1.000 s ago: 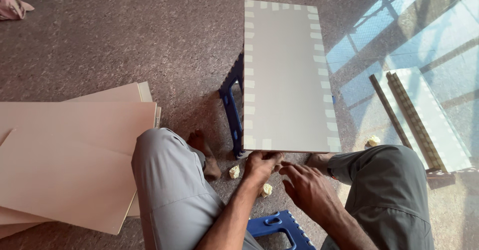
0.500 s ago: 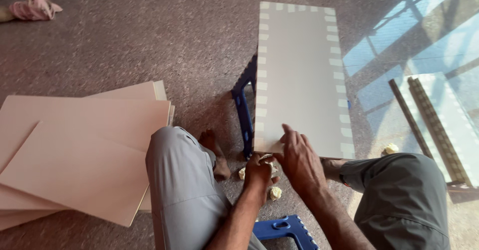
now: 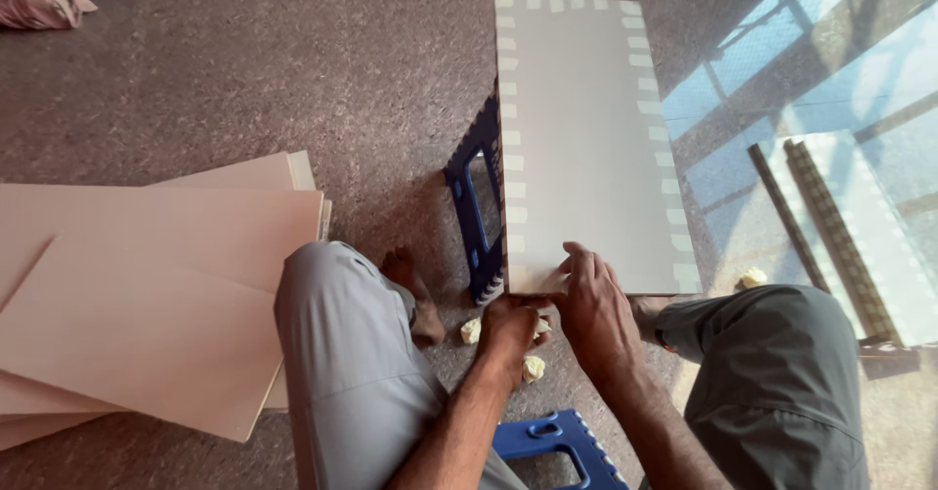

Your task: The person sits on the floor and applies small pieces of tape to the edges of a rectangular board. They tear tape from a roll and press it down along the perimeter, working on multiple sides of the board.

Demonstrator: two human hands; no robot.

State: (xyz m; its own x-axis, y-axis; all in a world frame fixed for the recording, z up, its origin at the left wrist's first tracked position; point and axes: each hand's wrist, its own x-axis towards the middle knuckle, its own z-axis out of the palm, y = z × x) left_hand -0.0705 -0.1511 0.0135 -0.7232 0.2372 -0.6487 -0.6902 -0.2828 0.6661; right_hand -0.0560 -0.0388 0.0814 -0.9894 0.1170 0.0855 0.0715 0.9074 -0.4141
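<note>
I sit low on a blue stool [image 3: 557,446] with my knees spread, and a long white board [image 3: 586,148] lies in front of me between them. Its long side runs straight away from me, the near short end at my hands and the far end pointing up the floor. A row of pale tape squares runs round its edge. The board rests flat on top of a second blue stool [image 3: 476,207], which lies on its side beneath the board's left edge.

My right hand [image 3: 596,309] lies flat on the near left corner of the board, fingers spread and pressing down, gripping nothing. My left hand [image 3: 510,329] is just beside it, at the board's near edge, curled closed; I cannot tell what it pinches, if anything. The two hands touch or nearly touch.

A few small crumpled scraps of pale tape [image 3: 532,367] lie on the floor under my hands, near my bare foot [image 3: 415,295], and another lies by my right knee.

The floor [image 3: 244,70] is brown speckled stone. To my left a stack of tan boards [image 3: 147,295] lies fanned out on it, touching my left leg. To my right sunlight falls in bright window-shaped patches, and another white board [image 3: 860,236] lies there with a dark strip on it. A pink cloth [image 3: 44,3] sits far off at the top left.
</note>
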